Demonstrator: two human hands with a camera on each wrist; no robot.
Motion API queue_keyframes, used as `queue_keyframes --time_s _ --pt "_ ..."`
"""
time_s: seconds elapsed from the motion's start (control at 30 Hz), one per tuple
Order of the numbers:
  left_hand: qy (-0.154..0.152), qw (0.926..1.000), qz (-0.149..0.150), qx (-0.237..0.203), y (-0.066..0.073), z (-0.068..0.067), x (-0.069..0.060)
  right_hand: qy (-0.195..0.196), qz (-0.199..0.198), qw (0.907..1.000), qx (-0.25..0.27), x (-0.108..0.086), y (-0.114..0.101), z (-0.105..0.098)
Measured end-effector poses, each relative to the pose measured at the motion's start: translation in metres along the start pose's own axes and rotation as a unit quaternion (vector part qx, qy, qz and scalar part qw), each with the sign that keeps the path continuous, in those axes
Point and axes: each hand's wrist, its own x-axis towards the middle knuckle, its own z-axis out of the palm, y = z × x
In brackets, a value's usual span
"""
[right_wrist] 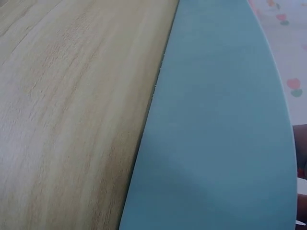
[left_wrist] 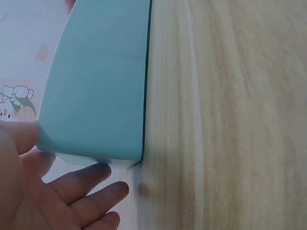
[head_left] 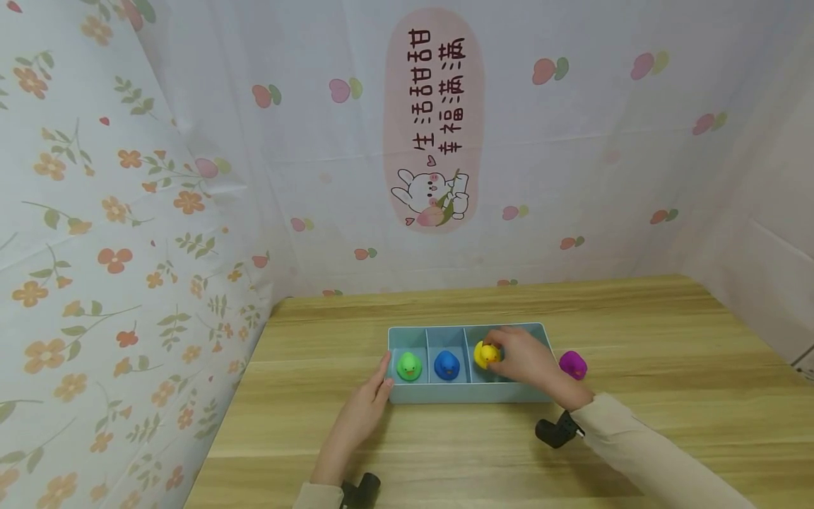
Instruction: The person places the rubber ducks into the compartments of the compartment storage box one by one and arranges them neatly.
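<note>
A light blue divided box (head_left: 470, 393) sits on the table. In its leftmost compartment is a green toy duck (head_left: 409, 367); a blue toy duck (head_left: 447, 365) occupies the one beside it. My right hand (head_left: 524, 357) reaches over the front wall and pinches a yellow toy duck (head_left: 486, 355) inside the box, right of the blue one. That hand covers much of the box's right part. At the left end, my left hand (head_left: 365, 410) touches the box with extended fingers, its thumb at the front corner. The right wrist view shows mainly the box's front wall (right_wrist: 216, 120).
A purple toy duck (head_left: 574, 365) lies on the wooden table (head_left: 305, 353) just outside the box's right end. Patterned cloth (head_left: 318, 177) hangs behind the table and along its left side. Each wrist wears a black camera mount (head_left: 557, 430).
</note>
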Motion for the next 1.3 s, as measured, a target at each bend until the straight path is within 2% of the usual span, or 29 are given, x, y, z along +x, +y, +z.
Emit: queue_keyframes --time_s 0.27,0.47,0.9,1.3 --pt "0.0 1.0 0.006 -0.001 -0.002 0.001 0.0 -0.004 0.01 0.9995 -0.03 0.0 -0.003 0.006" --pt "-0.002 1.0 0.0 -0.004 -0.003 0.002 0.0 0.002 0.005 0.9989 -0.047 0.001 -0.005 0.01" --pt "-0.001 1.0 0.0 -0.006 -0.002 0.001 0.0 -0.026 0.022 0.9983 -0.048 0.005 -0.01 0.01" --pt "-0.002 0.9999 -0.003 -0.011 -0.002 0.0 0.001 -0.036 0.011 0.9974 -0.062 0.008 -0.011 0.007"
